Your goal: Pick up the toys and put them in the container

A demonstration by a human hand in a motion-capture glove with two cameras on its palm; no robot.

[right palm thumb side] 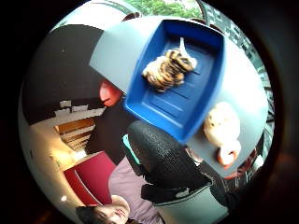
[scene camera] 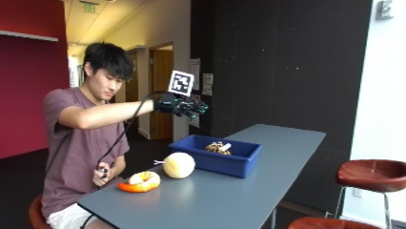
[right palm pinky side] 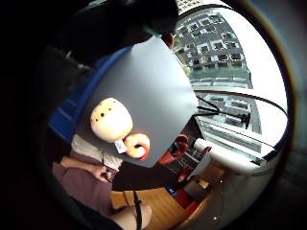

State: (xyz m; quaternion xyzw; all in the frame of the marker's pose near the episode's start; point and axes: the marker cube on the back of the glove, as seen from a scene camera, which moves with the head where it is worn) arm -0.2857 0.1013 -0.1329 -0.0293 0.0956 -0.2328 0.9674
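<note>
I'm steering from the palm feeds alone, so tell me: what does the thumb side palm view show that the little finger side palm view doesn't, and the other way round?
Only the thumb side palm view shows the inside of the blue container, with a striped brown toy lying in it. Only the little finger side view shows the person's bare hand below the table edge; the container there is just a blue sliver at the table's edge. Both show the grey table, the cream round toy and the orange ring toy, both resting on the table outside the container.

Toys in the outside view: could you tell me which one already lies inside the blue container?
The brown striped toy; the cream round toy and orange ring toy lie on the table.
</note>
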